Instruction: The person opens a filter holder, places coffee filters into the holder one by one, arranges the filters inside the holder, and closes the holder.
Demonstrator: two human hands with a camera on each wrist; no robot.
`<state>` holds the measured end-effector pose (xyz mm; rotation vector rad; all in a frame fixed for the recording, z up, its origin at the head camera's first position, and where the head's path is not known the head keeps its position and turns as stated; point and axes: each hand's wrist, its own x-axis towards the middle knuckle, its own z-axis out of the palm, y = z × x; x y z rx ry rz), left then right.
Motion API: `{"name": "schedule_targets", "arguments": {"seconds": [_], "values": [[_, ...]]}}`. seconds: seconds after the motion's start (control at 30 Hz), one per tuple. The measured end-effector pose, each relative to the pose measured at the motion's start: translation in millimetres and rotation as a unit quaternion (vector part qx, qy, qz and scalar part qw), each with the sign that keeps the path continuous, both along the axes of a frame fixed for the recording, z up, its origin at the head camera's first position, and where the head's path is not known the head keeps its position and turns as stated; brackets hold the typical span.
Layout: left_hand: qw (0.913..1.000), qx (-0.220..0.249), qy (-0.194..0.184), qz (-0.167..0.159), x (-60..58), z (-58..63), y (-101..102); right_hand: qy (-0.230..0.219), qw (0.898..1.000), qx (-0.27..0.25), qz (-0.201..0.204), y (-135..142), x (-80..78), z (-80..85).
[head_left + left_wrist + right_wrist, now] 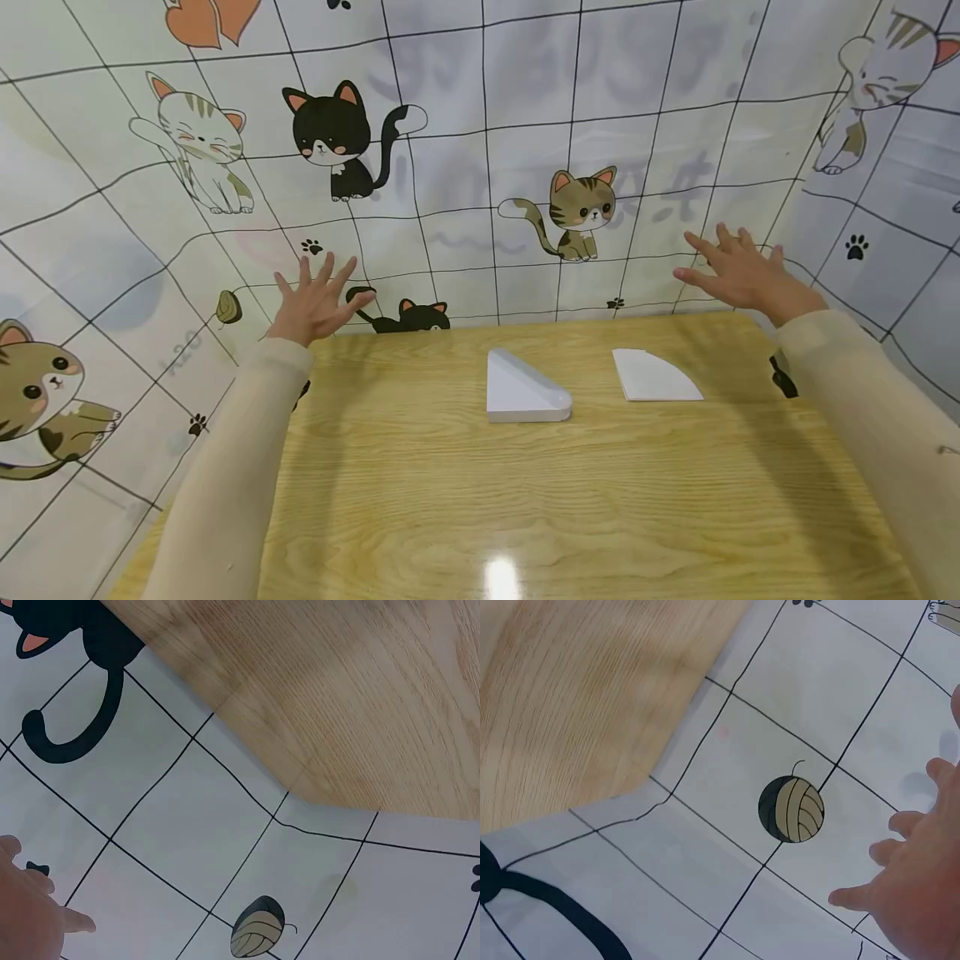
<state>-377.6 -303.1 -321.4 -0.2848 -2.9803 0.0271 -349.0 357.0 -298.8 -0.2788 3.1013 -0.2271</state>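
My left hand [313, 304] is held up at the table's far left corner with fingers spread, holding nothing. Over the far right corner my right hand [738, 271] is raised the same way, also bare. Between them on the table lies a white wedge-shaped block or case [523, 392] with a rounded corner. To its right is a flat white quarter-circle piece [654, 377], like folded paper. Both hands are well apart from these things. Part of the left hand [30, 915] shows in the left wrist view, and the right hand [919, 877] with outstretched fingers in the right wrist view.
The light wood table [480, 492] has cut-off far corners. A white grid-patterned curtain with printed cats [450, 167] hangs behind it and along both sides, close to the table's edges. Light glares off the tabletop near the front.
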Motion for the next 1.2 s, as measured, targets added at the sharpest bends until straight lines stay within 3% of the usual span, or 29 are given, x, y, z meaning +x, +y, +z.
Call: {"name": "schedule_targets", "arguments": {"seconds": [0.2,0.4,0.5,0.77,0.93,1.2], "values": [[0.9969,0.073,-0.027,-0.015,-0.2,-7.9,2.7,0.053,0.998,-0.024,0.026,-13.5,5.2,-3.8],[0.9901,0.134,0.032,-0.029,1.3,-20.6,19.7,0.1,0.988,-0.104,0.05,-41.7,16.5,-5.9],[0.9843,0.167,0.041,-0.04,2.5,-31.4,33.9,0.117,0.982,-0.14,0.054,-57.3,22.8,-12.5],[0.9669,0.248,0.007,-0.061,7.4,-66.3,70.7,0.147,0.962,-0.211,0.088,-101.2,46.7,-46.7],[0.959,0.271,-0.027,-0.077,10.8,-78.7,94.5,0.176,0.95,-0.228,0.12,-128.3,61.7,-64.5],[0.9218,0.347,-0.118,-0.124,15.5,-96.0,133.5,0.161,0.938,-0.274,0.134,-152.4,74.7,-80.3]]}}
